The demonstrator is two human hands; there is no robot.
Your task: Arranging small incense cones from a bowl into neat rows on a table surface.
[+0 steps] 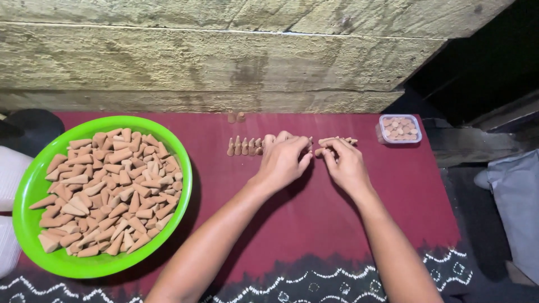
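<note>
Cones (242, 147) upright in a row on red cloth (314, 213) | left hand (283, 160) at row's right end, fingers curled, grip hidden | right hand (343, 163) pinching lying cones (337, 140), axes sideways

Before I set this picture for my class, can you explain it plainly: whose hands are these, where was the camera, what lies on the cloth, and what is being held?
There is no machine here, only a person's two bare hands. The single picture comes from a camera worn on that person's head, looking down. A dark red cloth covers the surface. On its left sits a round bright green plastic bowl heaped with small tan clay-coloured cones. A short row of upright cones stands beside the left hand. The right hand pinches cones at its fingertips. A small clear plastic box holding more cones sits at the far right.
</note>
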